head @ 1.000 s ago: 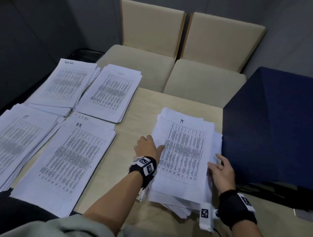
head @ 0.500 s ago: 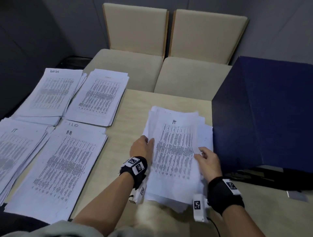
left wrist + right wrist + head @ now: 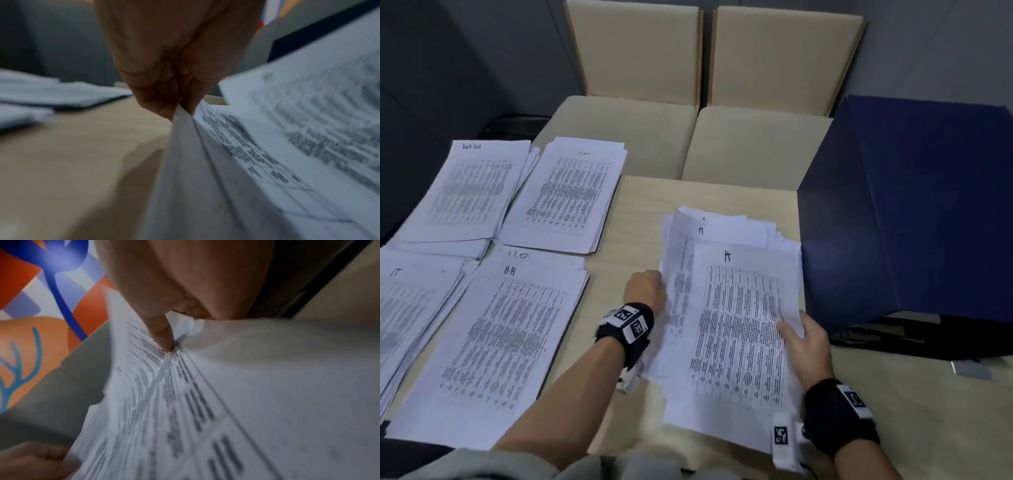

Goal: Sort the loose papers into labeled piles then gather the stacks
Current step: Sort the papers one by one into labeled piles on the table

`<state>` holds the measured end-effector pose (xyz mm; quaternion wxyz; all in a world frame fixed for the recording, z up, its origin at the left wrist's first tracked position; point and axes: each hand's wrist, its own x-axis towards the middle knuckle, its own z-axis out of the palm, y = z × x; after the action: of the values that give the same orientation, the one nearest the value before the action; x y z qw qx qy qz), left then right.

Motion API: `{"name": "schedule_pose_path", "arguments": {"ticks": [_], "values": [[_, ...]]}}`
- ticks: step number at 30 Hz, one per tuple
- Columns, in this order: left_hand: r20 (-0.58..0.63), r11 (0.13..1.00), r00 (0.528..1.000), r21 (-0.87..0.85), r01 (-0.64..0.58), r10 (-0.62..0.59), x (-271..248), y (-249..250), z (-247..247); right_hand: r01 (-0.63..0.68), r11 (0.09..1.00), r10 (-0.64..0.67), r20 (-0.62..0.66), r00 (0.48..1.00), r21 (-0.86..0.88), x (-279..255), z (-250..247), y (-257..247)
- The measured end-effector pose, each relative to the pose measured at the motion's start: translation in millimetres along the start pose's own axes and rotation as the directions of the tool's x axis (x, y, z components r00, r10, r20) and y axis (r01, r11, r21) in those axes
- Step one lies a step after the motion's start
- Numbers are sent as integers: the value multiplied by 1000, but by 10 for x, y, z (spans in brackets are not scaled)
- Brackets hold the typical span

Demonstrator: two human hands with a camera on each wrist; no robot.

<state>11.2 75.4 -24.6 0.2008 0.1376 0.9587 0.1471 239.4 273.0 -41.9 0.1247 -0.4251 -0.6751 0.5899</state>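
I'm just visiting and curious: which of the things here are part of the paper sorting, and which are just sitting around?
Part of the job:
- unsorted stack, held by left hand and right hand
- HR pile
- IT pile
- two far piles, labels unreadable

Just there:
- dark blue box
- two beige chairs
- table, only a surface
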Motion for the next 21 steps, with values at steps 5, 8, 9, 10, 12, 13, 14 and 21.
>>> {"name": "schedule_pose_path", "arguments": {"ticks": [5, 8, 9, 10, 12, 13, 14, 21], "values": [[-55, 996, 995, -36, 81, -83, -43, -194, -144, 20, 996, -19, -15, 1000, 82, 5, 57, -89], [-63, 990, 992, -96, 105, -112, -65, -215, -138, 39, 992, -39, -3, 999, 124, 37, 109, -157], [-60, 992, 995, -104, 77, -83, -61, -222, -121, 45, 990, -45, -1, 999, 134, 59, 122, -169], [-50, 994, 998, -97, 40, -45, -61, -222, -113, 38, 989, -38, 0, 999, 143, 86, 131, -173], [-28, 996, 1000, -85, -13, 11, -76, -239, -121, 6, 985, -5, -8, 1000, 173, 136, 149, -178], [-29, 997, 999, -77, -27, 25, -90, -261, -131, -13, 983, 15, -13, 1000, 182, 161, 155, -172], [-54, 998, 998, -48, -28, 25, -110, -280, -149, -24, 982, 26, -8, 1000, 186, 186, 161, -165], [-156, 998, 987, -50, 29, -36, -215, -181, -66, -56, 967, 54, 11, 998, 248, 204, 232, -223]]}}
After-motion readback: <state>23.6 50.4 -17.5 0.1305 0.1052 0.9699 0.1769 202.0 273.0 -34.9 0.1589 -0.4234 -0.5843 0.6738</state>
